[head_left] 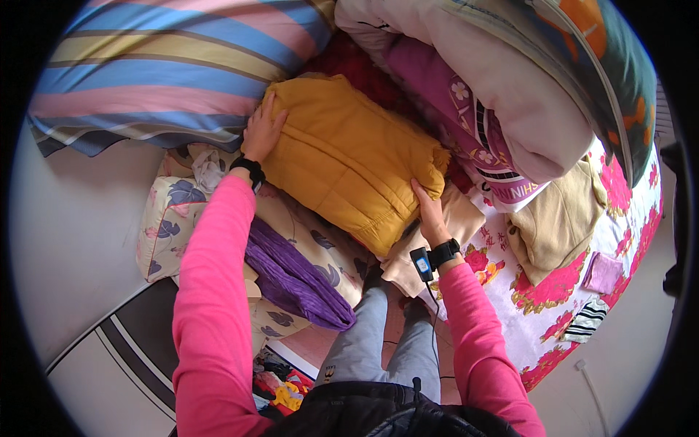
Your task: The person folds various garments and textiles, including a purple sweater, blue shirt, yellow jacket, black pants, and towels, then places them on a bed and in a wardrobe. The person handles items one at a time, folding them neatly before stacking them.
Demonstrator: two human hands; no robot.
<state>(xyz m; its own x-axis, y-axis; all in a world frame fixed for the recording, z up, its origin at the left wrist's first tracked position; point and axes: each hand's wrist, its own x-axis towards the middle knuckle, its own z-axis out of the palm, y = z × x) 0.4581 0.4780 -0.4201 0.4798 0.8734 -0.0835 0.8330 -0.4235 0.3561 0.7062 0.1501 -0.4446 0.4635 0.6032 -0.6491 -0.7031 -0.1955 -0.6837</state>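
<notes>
A folded mustard-yellow padded garment (338, 158) lies before me, between the striped bedding and the pink-and-white quilt. My left hand (265, 130) rests flat on its upper left corner, fingers spread. At its lower right corner is my right hand (428, 210), thumb on top and the other fingers hidden beneath the fabric. Under and beside the garment is a leaf-patterned cushion (185, 218), with a long purple crinkled cloth (295, 281) lying across it. A pale peach garment (464, 210) lies partly under my right hand.
Striped bedding (164, 60) bulges at the upper left, a thick folded quilt (502, 87) at the upper right. On the floral bed sheet (491, 306) lie a beige garment (560, 218), a pink folded cloth (603, 273) and a striped cloth (585, 321). Colourful clothes (281, 385) are heaped low down.
</notes>
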